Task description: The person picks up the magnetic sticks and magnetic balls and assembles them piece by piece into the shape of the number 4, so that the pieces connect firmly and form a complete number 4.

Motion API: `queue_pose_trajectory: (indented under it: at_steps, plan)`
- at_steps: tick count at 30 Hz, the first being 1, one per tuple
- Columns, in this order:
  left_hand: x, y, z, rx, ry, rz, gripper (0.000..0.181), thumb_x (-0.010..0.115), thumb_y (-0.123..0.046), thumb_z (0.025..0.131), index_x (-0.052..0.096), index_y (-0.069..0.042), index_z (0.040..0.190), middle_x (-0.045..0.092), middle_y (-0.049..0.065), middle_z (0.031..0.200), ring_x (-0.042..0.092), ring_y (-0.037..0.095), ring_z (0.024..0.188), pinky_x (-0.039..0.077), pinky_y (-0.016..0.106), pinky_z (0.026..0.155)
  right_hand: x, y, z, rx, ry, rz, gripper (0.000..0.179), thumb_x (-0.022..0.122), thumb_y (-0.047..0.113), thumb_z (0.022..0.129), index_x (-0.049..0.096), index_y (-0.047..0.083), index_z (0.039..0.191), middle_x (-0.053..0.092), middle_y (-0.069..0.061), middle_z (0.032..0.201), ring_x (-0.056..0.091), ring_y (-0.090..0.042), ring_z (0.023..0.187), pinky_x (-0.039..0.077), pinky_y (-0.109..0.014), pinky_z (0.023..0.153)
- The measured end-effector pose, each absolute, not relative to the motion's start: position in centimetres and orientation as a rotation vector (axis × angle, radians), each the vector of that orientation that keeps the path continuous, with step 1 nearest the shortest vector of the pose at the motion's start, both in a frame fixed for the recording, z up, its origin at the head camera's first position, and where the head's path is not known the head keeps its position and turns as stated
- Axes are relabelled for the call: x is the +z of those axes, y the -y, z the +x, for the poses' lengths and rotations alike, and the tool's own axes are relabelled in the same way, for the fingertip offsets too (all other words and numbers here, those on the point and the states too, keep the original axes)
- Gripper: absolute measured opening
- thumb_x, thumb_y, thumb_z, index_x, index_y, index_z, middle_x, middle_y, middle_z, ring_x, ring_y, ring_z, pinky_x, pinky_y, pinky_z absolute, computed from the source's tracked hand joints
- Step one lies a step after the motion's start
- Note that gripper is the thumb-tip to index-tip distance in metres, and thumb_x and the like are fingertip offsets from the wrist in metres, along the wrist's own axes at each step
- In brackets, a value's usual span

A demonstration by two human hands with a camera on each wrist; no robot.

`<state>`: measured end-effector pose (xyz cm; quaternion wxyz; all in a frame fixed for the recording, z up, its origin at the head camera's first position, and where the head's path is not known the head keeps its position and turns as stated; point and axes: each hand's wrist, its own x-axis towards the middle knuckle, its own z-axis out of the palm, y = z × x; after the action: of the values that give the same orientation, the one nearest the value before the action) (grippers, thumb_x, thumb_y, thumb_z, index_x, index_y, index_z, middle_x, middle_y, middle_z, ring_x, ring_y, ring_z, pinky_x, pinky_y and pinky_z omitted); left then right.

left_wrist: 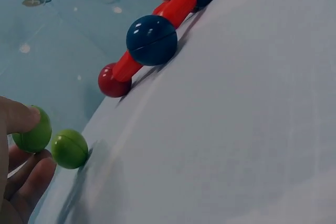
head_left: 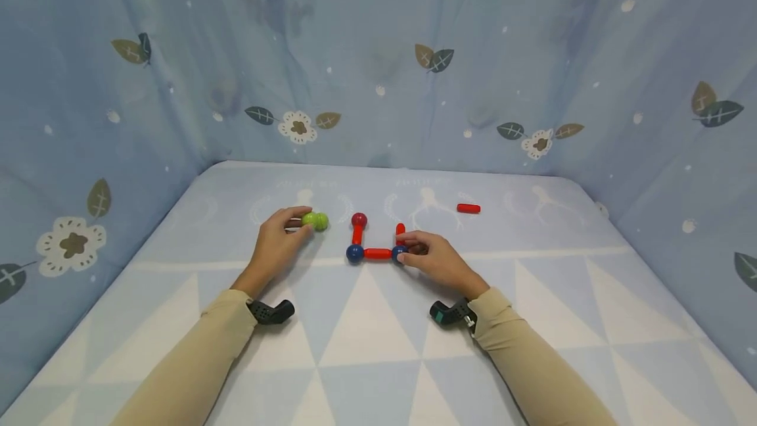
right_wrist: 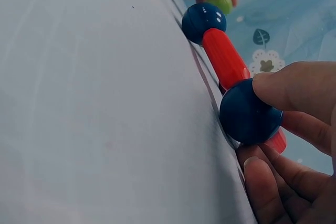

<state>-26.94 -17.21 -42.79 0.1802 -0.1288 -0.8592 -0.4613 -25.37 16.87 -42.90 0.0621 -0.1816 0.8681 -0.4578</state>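
Observation:
Between thumb and fingers, my left hand [head_left: 273, 245] pinches a green ball [left_wrist: 34, 132]. A second green ball [left_wrist: 70, 149] lies right beside it on the table. Further right stands a U-shaped build of red rods and balls. Its left blue ball [head_left: 355, 254] joins a red rod [head_left: 357, 236] topped by a dark red ball [head_left: 359, 219], and a crosswise red rod [head_left: 377, 254]. At the right corner my right hand [head_left: 440, 260] pinches the other blue ball [right_wrist: 248, 112]. Another red rod [head_left: 400, 230] points away from that ball, partly hidden by the fingers.
A loose red rod [head_left: 468, 208] lies toward the back right of the table [head_left: 378, 380]. Blue patterned curtain [head_left: 378, 71] hangs behind and along both sides. Each wrist carries a black camera mount [head_left: 272, 312].

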Motion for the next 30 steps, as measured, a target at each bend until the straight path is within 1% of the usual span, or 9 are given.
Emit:
queue_pose_trajectory:
  at_steps: [2,6,13,17,21,24,27,30]
  plan:
    - [-42.0,16.7,-27.2,-1.317,2.413,-0.375,0.038,0.072,-0.014,0.094,0.065,-0.010,0.131,0.061,0.010,0.120,0.065,0.026,0.108,0.053,0.040,0.089,-42.7,-16.9,-25.5,-1.387,-2.631,-0.552,0.046,0.074,0.033,0.092,0.065,0.019,0.134,0.064,0.004,0.122,0.060,-0.018,0.105,0.051,-0.036,0.084]
    - [-40.7,15.5,-27.8,-1.340,2.408,-0.376,0.036,0.072,-0.017,0.094,0.067,-0.012,0.129,0.060,0.009,0.116,0.065,0.025,0.107,0.054,0.039,0.088,-42.5,-17.0,-25.7,-1.374,-2.628,-0.570,0.046,0.074,0.032,0.092,0.064,0.018,0.136,0.064,0.002,0.122,0.060,-0.018,0.105,0.051,-0.036,0.084]
    - [-39.2,13.5,-28.7,-1.497,2.476,-0.354,0.035,0.069,-0.020,0.096,0.066,-0.015,0.130,0.054,0.009,0.119,0.065,0.028,0.110,0.056,0.040,0.084,-42.8,-17.0,-25.5,-1.382,-2.628,-0.562,0.047,0.074,0.030,0.092,0.064,0.017,0.136,0.065,0.001,0.119,0.061,-0.019,0.103,0.051,-0.035,0.084]
    - [-38.9,12.8,-29.2,-1.599,2.492,-0.342,0.039,0.067,-0.021,0.097,0.062,-0.016,0.135,0.053,0.009,0.123,0.067,0.026,0.106,0.055,0.040,0.088,-42.9,-16.9,-25.4,-1.378,-2.632,-0.576,0.046,0.074,0.029,0.092,0.064,0.016,0.135,0.066,0.002,0.116,0.061,-0.018,0.101,0.050,-0.035,0.085]
    - [-38.8,12.2,-29.9,-1.720,2.465,-0.325,0.041,0.066,-0.019,0.097,0.059,-0.016,0.138,0.056,0.009,0.126,0.066,0.031,0.107,0.053,0.040,0.092,-42.9,-16.8,-25.5,-1.378,-2.632,-0.576,0.045,0.074,0.029,0.092,0.065,0.018,0.135,0.065,0.003,0.117,0.061,-0.017,0.102,0.051,-0.035,0.085]
    - [-38.7,11.6,-30.5,-1.797,2.439,-0.340,0.043,0.066,-0.018,0.097,0.058,-0.013,0.138,0.056,0.011,0.128,0.065,0.035,0.108,0.052,0.042,0.093,-42.8,-16.9,-25.6,-1.382,-2.636,-0.564,0.044,0.074,0.030,0.092,0.065,0.020,0.135,0.065,0.003,0.118,0.061,-0.018,0.102,0.051,-0.035,0.084]
    - [-38.7,10.9,-31.0,-1.810,2.451,-0.347,0.043,0.066,-0.019,0.097,0.058,-0.013,0.138,0.057,0.009,0.130,0.066,0.031,0.105,0.052,0.042,0.093,-42.8,-17.0,-25.6,-1.385,-2.641,-0.563,0.045,0.074,0.030,0.092,0.065,0.019,0.135,0.065,0.003,0.120,0.061,-0.018,0.103,0.051,-0.035,0.085]
    - [-38.8,9.9,-31.2,-1.809,2.474,-0.363,0.042,0.066,-0.019,0.097,0.059,-0.014,0.138,0.056,0.009,0.131,0.065,0.028,0.105,0.052,0.041,0.093,-42.9,-17.1,-25.6,-1.382,-2.649,-0.560,0.045,0.074,0.030,0.092,0.065,0.019,0.135,0.065,0.002,0.121,0.061,-0.017,0.104,0.051,-0.035,0.086]
